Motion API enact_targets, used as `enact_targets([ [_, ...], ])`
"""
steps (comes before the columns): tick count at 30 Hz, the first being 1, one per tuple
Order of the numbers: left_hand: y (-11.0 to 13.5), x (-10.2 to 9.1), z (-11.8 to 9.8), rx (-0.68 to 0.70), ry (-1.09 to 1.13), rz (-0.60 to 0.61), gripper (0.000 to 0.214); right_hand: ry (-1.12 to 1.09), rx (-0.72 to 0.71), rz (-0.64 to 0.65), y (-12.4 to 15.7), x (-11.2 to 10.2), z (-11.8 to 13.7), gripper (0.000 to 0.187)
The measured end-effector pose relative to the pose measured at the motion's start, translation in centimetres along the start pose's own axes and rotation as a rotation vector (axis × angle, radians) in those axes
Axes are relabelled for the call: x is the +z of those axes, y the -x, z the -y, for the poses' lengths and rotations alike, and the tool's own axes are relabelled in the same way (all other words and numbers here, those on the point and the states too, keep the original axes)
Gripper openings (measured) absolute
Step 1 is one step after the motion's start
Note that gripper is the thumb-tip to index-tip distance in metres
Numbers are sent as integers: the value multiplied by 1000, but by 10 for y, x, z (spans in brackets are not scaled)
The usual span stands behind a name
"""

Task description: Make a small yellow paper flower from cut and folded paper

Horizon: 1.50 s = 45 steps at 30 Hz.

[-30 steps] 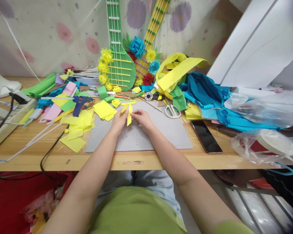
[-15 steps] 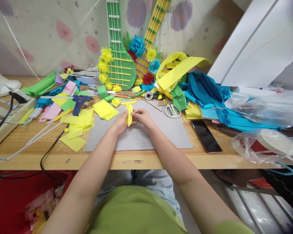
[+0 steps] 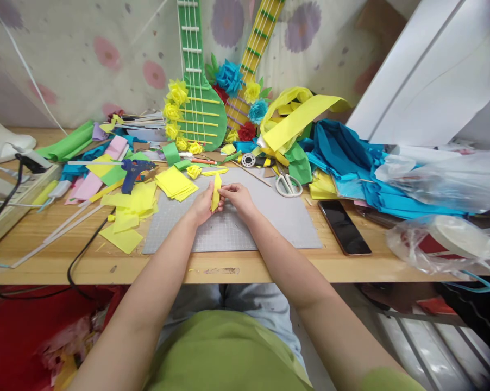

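Note:
A narrow folded piece of yellow paper [image 3: 216,192] stands upright between my hands, above the grey cutting mat [image 3: 286,228]. My left hand [image 3: 203,206] has its fingers closed on the paper's left side and lower part. From the right, the pinched fingertips of my right hand [image 3: 239,196] press the paper's edge. Left of my hands lies a stack of yellow paper squares [image 3: 175,183]. Just beyond it sit a small yellow paper rose [image 3: 193,171] and a folded yellow strip [image 3: 213,173].
A blue glue gun [image 3: 131,175] and loose yellow sheets [image 3: 125,239] lie left. White-handled scissors [image 3: 289,185] and a phone [image 3: 345,227] are right. Behind stand a green paper lute [image 3: 206,117] and a yellow one [image 3: 258,43]. Blue paper [image 3: 343,149] heaps at right.
The yellow paper has turned slightly and looks narrower, with its lower end drawn further into my left hand. My hands stay in nearly the same place.

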<state>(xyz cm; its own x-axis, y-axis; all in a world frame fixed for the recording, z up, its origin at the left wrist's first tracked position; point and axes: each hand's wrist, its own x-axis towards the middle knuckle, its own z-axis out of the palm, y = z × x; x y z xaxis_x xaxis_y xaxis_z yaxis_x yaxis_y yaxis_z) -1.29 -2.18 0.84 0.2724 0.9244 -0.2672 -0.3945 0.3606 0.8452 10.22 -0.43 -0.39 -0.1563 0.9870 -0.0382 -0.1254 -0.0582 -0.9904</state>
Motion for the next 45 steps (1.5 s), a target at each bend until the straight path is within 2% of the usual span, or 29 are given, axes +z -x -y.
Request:
enact_targets([
  [5, 0, 0, 2, 32, 3, 2, 41, -46, 1, -1, 1, 2, 1, 16],
  [11, 3, 1, 2, 63, -39, 14, 21, 27, 7, -28, 2, 2, 4, 11],
  [17, 6, -1, -1, 45, -100, 63, 21, 74, -46, -157, 0, -8, 7, 32],
  [22, 11, -1, -3, -30, -225, 124, 25, 90, -34, 57, 0, -20, 13, 35],
  [25, 12, -2, -3, -43, -297, 149, 25, 94, -30, 114, 2, -24, 18, 32],
  [32, 12, -2, 0, -67, -377, 182, 23, 82, -66, 114, 3, -29, 20, 31],
  [38, 12, 1, -1, -44, -437, 146, 28, 121, -90, 80, 6, -30, 23, 32],
  [43, 12, 0, -1, -27, -442, 136, 30, 208, -111, 154, 6, -28, 21, 32],
  [45, 12, -1, -2, -38, -448, 143, 30, 196, -108, 132, 5, -27, 19, 33],
])
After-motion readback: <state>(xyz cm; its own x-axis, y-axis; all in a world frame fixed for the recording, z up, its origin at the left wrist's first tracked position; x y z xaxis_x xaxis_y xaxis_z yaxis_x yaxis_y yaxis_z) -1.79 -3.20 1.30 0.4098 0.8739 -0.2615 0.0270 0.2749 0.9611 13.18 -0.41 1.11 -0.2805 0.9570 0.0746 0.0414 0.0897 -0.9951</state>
